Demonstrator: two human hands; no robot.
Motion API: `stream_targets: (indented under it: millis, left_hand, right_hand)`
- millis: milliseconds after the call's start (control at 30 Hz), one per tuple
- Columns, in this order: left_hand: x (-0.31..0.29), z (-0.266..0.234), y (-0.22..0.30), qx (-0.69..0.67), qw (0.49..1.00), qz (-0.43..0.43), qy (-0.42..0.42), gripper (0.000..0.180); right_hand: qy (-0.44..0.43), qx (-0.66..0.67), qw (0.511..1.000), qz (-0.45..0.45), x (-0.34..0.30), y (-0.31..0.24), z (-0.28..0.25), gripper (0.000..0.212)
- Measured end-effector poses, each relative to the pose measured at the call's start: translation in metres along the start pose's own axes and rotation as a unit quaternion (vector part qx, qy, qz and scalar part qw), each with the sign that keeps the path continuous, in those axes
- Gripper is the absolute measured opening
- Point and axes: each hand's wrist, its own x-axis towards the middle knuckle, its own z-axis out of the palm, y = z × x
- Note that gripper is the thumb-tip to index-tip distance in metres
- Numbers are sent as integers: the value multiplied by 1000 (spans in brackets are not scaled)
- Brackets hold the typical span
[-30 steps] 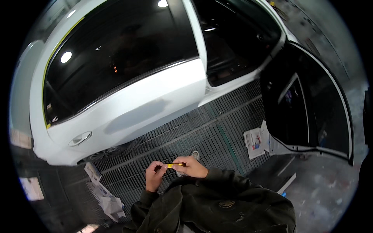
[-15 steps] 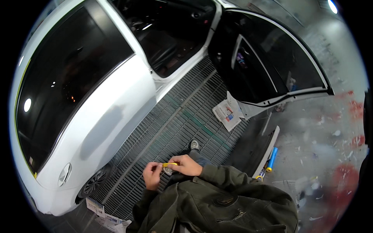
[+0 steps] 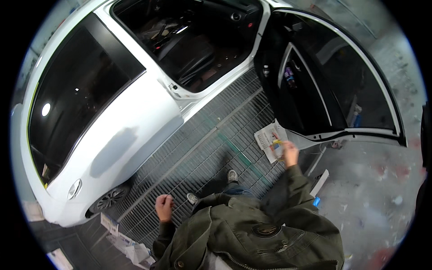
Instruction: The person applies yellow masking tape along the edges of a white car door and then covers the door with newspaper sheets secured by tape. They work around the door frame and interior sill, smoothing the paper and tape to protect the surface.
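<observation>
My right hand (image 3: 290, 154) is stretched out to the right, its fingers closed on a small yellow thing (image 3: 276, 142) that looks like a tape roll seen edge-on. Behind it, partly covered by the hand, a newspaper sheet (image 3: 265, 135) lies by the foot of the open car door (image 3: 315, 90). Lower and to the left, my left hand (image 3: 164, 208) hangs over the floor grating with its fingers curled together. Whether anything small sits in those fingers is hidden.
A white car (image 3: 153, 99) with a grey patch (image 3: 113, 153) on its rear panel fills the left. Metal grating (image 3: 202, 153) runs beneath my feet. A blue roll (image 3: 316, 201) lies beside my right sleeve, and more newspaper (image 3: 130, 247) lies near the rear wheel (image 3: 110, 198).
My hands were together at the yellow roll and have parted. The right one has swung up and right with it; the left has moved slightly left and down. My view has shifted a little.
</observation>
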Motion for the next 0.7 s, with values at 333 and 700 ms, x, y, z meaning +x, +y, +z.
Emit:
stream_targets:
  millis: [333,700]
  left_hand:
    - [-34,103,45,66,996,-65,-14,26]
    - [-38,97,67,94,995,-31,32,25]
  right_hand:
    - [294,306,905,-20,179,11,-252,20]
    - [513,236,824,40,216,2,-275,13]
